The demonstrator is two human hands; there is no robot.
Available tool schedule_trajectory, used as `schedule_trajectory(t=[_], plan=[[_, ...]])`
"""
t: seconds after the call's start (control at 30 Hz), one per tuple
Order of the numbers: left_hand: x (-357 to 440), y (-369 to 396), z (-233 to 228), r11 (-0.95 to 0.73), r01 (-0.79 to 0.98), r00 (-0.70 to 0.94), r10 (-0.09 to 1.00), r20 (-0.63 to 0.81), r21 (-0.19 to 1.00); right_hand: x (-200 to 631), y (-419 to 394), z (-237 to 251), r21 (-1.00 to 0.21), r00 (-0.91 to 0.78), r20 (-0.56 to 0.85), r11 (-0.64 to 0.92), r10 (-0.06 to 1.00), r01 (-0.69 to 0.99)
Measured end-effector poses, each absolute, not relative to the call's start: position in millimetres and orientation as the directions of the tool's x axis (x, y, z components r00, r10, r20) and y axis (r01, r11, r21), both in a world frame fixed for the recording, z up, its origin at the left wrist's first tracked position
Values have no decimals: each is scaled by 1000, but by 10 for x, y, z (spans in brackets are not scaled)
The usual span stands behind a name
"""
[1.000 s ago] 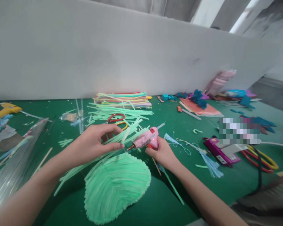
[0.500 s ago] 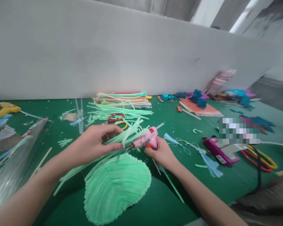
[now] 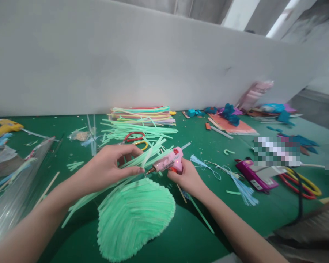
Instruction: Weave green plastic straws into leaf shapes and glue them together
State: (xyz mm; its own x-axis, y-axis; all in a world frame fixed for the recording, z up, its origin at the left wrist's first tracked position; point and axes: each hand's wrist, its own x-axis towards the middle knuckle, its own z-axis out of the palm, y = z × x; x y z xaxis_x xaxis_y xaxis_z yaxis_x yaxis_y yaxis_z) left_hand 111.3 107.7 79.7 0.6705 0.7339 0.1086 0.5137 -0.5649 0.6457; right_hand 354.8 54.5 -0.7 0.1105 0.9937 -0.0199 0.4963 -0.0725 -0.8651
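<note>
A pink hot glue gun (image 3: 167, 161) is gripped in my right hand (image 3: 188, 177), with its nozzle pointing left toward my left thumb tip. My left hand (image 3: 119, 164) has its thumb and fingers curled around a light-green pipe cleaner (image 3: 146, 157); exactly where they pinch is partly hidden among other green stems. Just below the nozzle lies a leaf-shaped panel (image 3: 137, 217) made of green pipe cleaners laid side by side. A thin wire seems to run from its upper edge to my left thumb.
Behind my hands are loose green pipe cleaners (image 3: 137, 128), a multicoloured bundle (image 3: 142, 115) and red-and-yellow-handled scissors (image 3: 134, 136). A yellow glue gun (image 3: 7, 128) and clear plastic wrap (image 3: 22, 171) lie left. Blue tassels (image 3: 244, 190) and a purple device (image 3: 256, 175) lie right.
Almost nothing differs. Both hands, the glue gun and the leaf-shaped panel keep their positions, with only a very slight shift of the whole view.
</note>
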Motion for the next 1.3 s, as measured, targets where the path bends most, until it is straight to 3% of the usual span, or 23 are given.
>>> schedule_trajectory(t=[0.53,0.63,0.73,0.93,1.0,1.07,1.13,1.2,1.3], plan=[[1089,1068,800,-549,520,670,737,86,654,3581,555,-10,-835,115,-14,-74,993,545],[1059,1081,799,-532,520,663,745,76,669,3707,588,37,-742,122,-23,-99,992,663],[1048,1105,784,-522,516,659,748,75,679,3949,678,45,-547,252,31,-195,967,814],[1063,1130,763,-511,522,648,758,71,683,4374,834,-85,-356,446,135,-377,885,855],[1063,1134,762,-511,528,645,761,71,678,4347,782,-48,-312,473,228,-397,851,863],[1066,1140,756,-510,540,642,764,64,670,4205,679,73,-341,449,381,-328,808,881],[1077,1146,744,-511,551,642,765,56,660,3970,559,249,-515,344,496,-48,797,856],[1098,1150,729,-521,554,647,760,58,649,3698,468,426,-734,129,428,261,895,627],[1131,1144,708,-538,548,656,751,70,640,3369,457,593,-845,-103,381,391,919,364]])
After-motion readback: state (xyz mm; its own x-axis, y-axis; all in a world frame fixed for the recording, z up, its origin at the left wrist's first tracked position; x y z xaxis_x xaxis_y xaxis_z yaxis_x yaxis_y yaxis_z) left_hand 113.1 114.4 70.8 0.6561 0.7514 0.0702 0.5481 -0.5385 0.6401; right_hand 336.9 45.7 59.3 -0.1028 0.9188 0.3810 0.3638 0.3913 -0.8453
